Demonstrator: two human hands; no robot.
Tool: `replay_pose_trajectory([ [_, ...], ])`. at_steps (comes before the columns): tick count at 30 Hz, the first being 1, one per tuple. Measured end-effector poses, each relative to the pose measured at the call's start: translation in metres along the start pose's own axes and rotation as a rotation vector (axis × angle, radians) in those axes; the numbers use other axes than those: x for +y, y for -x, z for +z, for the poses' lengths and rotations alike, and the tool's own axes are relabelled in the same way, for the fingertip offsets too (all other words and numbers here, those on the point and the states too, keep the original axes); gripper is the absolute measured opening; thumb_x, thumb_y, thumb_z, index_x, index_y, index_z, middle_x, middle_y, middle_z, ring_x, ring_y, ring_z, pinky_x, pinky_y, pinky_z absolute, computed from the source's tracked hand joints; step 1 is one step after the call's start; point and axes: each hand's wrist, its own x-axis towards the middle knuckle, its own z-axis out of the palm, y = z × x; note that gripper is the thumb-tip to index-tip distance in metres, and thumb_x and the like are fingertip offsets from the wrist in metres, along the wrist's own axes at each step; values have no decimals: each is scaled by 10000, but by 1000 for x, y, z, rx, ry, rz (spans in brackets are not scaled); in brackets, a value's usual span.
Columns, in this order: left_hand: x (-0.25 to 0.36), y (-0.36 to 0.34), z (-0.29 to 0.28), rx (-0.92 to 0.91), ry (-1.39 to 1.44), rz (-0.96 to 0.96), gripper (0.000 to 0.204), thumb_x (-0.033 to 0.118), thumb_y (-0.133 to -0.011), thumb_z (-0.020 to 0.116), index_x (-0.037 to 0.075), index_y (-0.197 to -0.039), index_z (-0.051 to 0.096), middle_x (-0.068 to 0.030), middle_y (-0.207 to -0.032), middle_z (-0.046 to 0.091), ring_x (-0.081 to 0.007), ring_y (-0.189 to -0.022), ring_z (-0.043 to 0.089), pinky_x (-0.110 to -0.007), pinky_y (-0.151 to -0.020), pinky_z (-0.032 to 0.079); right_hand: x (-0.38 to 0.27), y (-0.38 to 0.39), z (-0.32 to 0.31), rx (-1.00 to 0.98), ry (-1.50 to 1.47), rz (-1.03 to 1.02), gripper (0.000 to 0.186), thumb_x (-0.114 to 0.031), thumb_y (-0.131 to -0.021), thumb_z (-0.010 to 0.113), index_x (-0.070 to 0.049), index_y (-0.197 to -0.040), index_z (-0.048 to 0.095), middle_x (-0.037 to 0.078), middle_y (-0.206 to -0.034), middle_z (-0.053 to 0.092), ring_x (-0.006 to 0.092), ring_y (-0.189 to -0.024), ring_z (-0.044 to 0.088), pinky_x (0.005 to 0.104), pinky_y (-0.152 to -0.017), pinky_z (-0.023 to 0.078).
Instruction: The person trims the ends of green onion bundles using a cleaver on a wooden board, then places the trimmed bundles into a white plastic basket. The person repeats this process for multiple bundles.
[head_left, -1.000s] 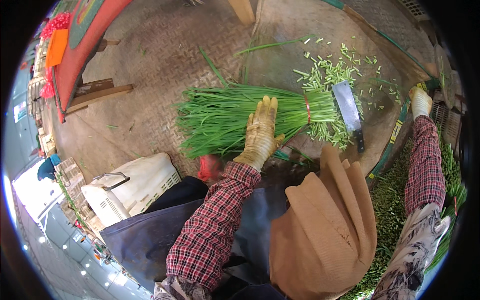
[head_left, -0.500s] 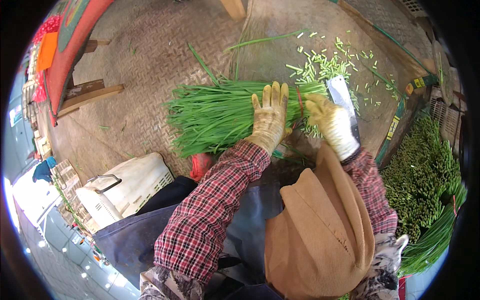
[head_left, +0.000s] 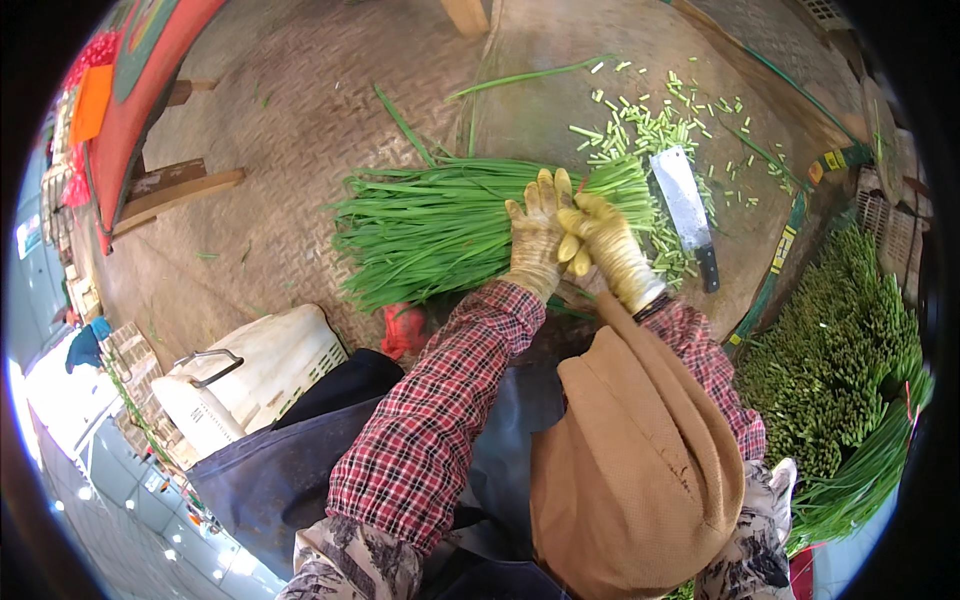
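Observation:
A thick bunch of garlic chives (head_left: 430, 235) lies crosswise on the work surface, leaves to the left and pale cut stalks to the right. My left hand (head_left: 537, 235), in a stained yellowish glove, rests on it with straight fingers pressing down. Right beside it, my gloved right hand (head_left: 610, 245) is closed, its fingers curled over the bunch at a thin red band (head_left: 582, 184), mostly hidden by the hand. A cleaver (head_left: 680, 195) with a black handle lies loose just right of the stalk ends. Short stalk pieces (head_left: 640, 125) are scattered around and beyond its blade.
More bundled chives (head_left: 840, 350) are heaped at the right. At the lower left stands a white plastic crate (head_left: 260, 370) with a handle. Under the leaves' near edge is something red (head_left: 403, 328). Brown fabric (head_left: 635, 460) covers the near middle. A wooden leg (head_left: 180, 200) juts in at left.
My right hand has let go of the cleaver and moved left to the band beside my left hand. The cleaver now lies on the surface. My left hand has barely shifted.

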Motion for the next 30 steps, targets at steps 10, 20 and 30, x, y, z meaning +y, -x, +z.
replay_pose_trajectory([
  [10,-15,-2,-17,66,163,65,1066,269,-671,799,27,-1500,173,-197,-1468,338,-332,-1298,395,-518,-995,384,1,18,-17,302,458,-371,326,-182,-941,620,-38,-1230,578,69,-680,624,133,-533,585,273,-482,479],
  [20,-2,0,-21,75,162,59,1091,299,-660,814,37,-1504,174,-191,-1464,344,-331,-1306,392,-525,-988,384,-15,-35,-62,612,1677,-615,319,-366,-869,662,-57,-790,647,153,-646,649,302,-599,660,416,-556,519],
  [30,-23,12,-34,66,226,37,1120,346,-672,826,45,-1512,149,-175,-1513,290,-309,-1367,337,-502,-1046,350,-40,62,-103,-28,-46,-186,309,-352,-895,609,-60,-990,644,-2,-637,579,101,-548,558,259,-533,473],
])
